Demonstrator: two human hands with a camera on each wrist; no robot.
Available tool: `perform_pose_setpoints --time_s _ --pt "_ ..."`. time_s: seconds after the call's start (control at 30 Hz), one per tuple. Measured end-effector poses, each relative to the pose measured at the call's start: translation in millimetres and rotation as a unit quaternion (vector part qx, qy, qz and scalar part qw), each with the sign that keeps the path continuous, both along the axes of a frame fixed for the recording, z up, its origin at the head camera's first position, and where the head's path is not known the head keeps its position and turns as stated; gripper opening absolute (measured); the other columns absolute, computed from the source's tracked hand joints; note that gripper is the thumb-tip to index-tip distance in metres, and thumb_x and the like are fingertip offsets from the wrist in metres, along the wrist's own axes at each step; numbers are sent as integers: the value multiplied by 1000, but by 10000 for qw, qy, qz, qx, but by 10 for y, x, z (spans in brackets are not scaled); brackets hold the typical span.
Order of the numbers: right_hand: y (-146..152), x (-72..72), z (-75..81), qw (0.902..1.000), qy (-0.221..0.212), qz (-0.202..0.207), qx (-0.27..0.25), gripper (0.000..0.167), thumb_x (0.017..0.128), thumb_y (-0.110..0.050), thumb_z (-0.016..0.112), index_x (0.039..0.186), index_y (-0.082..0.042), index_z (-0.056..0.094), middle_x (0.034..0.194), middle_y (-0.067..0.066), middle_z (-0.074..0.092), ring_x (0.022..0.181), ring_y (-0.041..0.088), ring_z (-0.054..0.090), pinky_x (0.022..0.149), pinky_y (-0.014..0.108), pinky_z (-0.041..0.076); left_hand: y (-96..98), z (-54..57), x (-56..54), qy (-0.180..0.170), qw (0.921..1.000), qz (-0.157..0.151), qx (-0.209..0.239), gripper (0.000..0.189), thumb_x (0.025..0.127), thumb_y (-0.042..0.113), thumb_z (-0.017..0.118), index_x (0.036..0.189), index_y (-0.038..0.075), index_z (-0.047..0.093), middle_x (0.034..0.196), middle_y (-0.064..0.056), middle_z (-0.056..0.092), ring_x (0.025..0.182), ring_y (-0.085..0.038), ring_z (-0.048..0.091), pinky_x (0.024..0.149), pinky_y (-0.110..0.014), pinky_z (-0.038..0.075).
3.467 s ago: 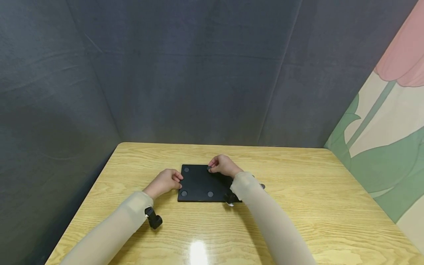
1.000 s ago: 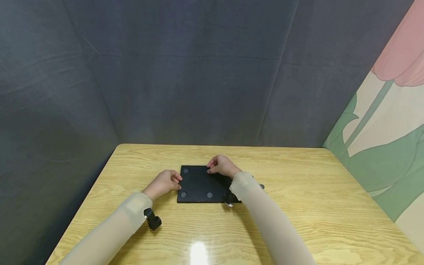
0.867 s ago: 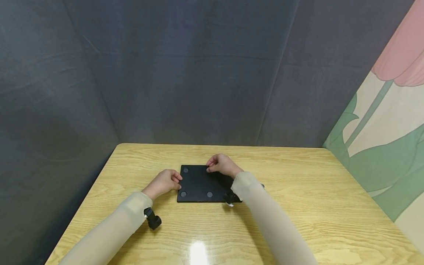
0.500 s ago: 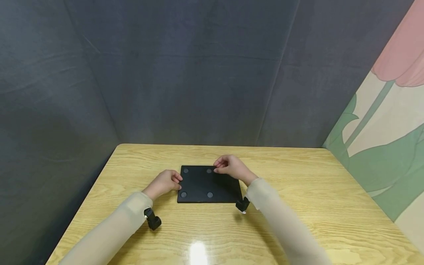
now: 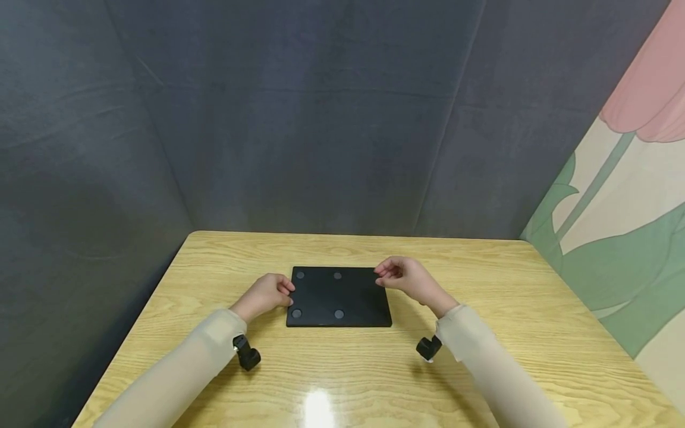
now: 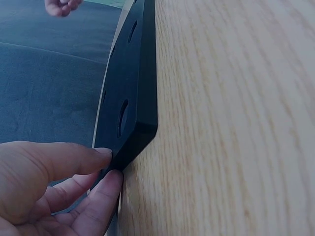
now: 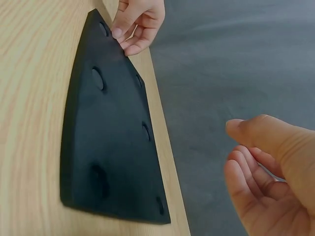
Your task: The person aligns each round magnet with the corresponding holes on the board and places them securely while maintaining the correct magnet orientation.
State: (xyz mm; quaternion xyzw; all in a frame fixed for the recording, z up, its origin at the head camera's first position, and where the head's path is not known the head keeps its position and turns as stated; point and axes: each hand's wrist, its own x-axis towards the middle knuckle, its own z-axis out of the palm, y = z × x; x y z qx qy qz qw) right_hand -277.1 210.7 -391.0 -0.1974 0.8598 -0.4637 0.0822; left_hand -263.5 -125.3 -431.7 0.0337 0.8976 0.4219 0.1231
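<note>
A flat black plate lies on the wooden table. Several dark grey round discs sit in it, such as the far middle disc and the near left disc. At the plate's right end, the right wrist view shows a dark round recess with no disc visible in it. My left hand grips the plate's left edge, thumb and fingers against it in the left wrist view. My right hand hovers by the far right corner, apart from the plate, fingers loosely curled and holding nothing.
The wooden table extends around the plate on all sides. Behind it hangs a dark grey-blue curtain. On the right is a flower-patterned cloth. A small black camera is strapped to each wrist.
My right hand, earlier pinching a disc at the plate's far middle, has let go and moved right to the far corner. That disc now lies in the plate. My left hand stays put.
</note>
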Motion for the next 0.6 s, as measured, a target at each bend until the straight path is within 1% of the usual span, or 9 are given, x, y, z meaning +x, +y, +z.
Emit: perform_pose_setpoints --time_s 0.13,0.2,0.3,0.4,0.5,0.6 --pt "132 81 -9 9996 228 -70 178 22 88 -7 69 106 4 65 93 11 66 83 18 62 72 23 51 0 0 -2 3 10000 -6 4 21 79 0 73 99 2 65 90 -9 60 79 -19 54 70 -30 45" --pt "193 117 -11 9989 288 -205 320 23 88 -11 71 106 2 66 92 8 66 82 17 61 69 23 50 2 5 0 -4 10000 -3 2 21 79 0 73 99 2 65 89 -9 60 79 -19 54 70 -30 45" --pt "272 160 -19 9981 271 -338 436 25 87 -15 71 107 0 66 92 6 65 82 17 61 67 24 50 2 9 4 -16 10000 -1 -15 21 80 0 73 99 2 65 89 -8 59 78 -19 54 70 -30 45" --pt "344 188 -33 9979 252 -376 465 27 87 -16 72 108 -1 65 93 6 66 84 19 61 69 26 50 2 13 8 -5 10000 -2 -40 21 80 0 73 100 2 66 89 -8 59 78 -19 54 70 -30 45" --pt "424 206 -55 9982 146 -393 420 28 87 -17 72 109 -1 65 97 8 66 86 20 61 68 32 53 5 12 9 7 10000 7 -49 21 80 0 73 100 2 66 89 -8 59 78 -19 54 70 -30 45" --pt "510 210 -89 9984 55 -413 385 29 88 -17 71 110 0 64 102 14 65 86 22 61 67 35 54 8 5 7 14 10000 15 -61 21 80 0 73 100 3 66 89 -8 59 78 -19 54 70 -30 45"
